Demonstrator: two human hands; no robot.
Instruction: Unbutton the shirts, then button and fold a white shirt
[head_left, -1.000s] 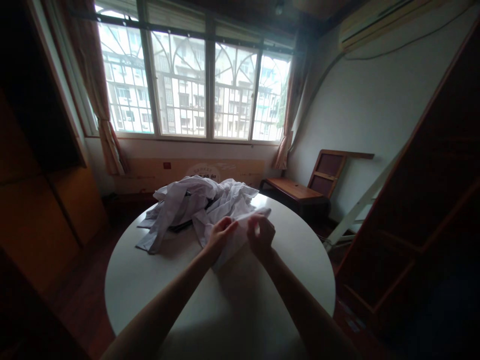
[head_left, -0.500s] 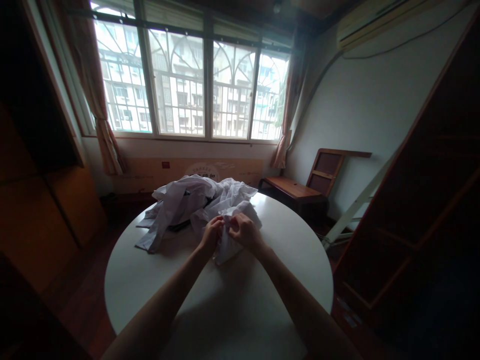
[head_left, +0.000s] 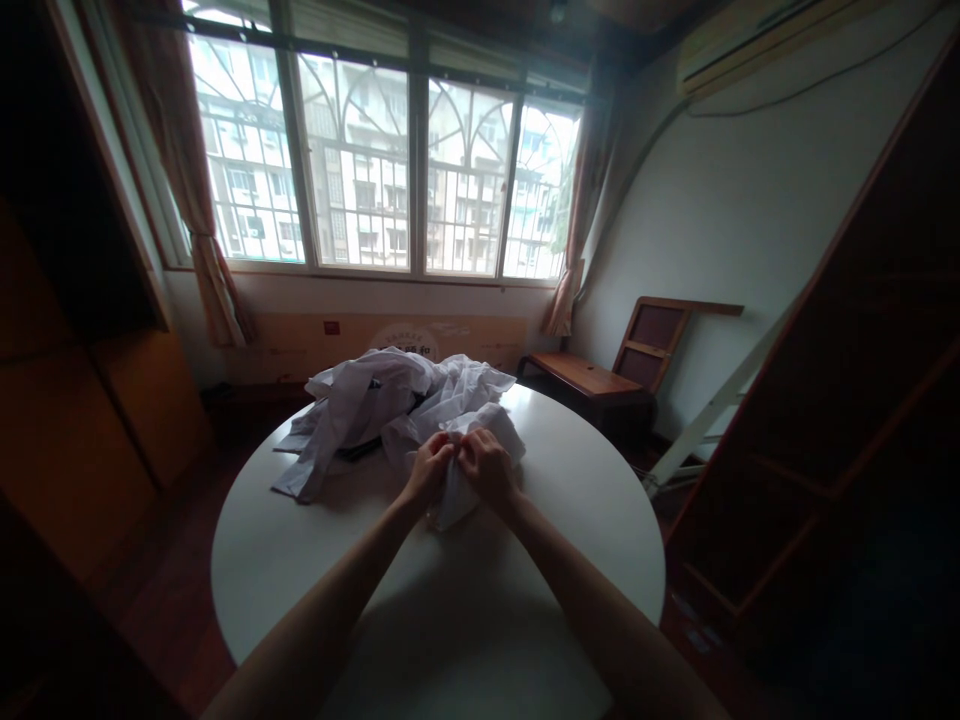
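Item: white garment pile (head_left: pixel 375 415), crumpled, on the round white table (head_left: pixel 300 560), at 11 o'clock from the hands and reaching toward the table's far edge. A loose strip trails off it at 9 o'clock, near the left rim.

Item: left hand (head_left: pixel 429 474), fingers closed on a fold of the white cloth piece (head_left: pixel 480 435).

Item: right hand (head_left: pixel 487 468), also pinched shut on the same cloth piece, touching the left hand or nearly so; the cloth bunches between them and hangs to the table at 6 o'clock.

Handling note: the two grips sit close together, so the fabric likely stays wadded; moving the pinches apart along one edge would probably draw it flat.

Room: bare tabletop lies open from 4 to 8 o'clock, toward the person. The right rim at 3 o'clock is near. Beyond it stand a wooden bench (head_left: pixel 585 380) and a dark shelf frame (head_left: pixel 847 400).
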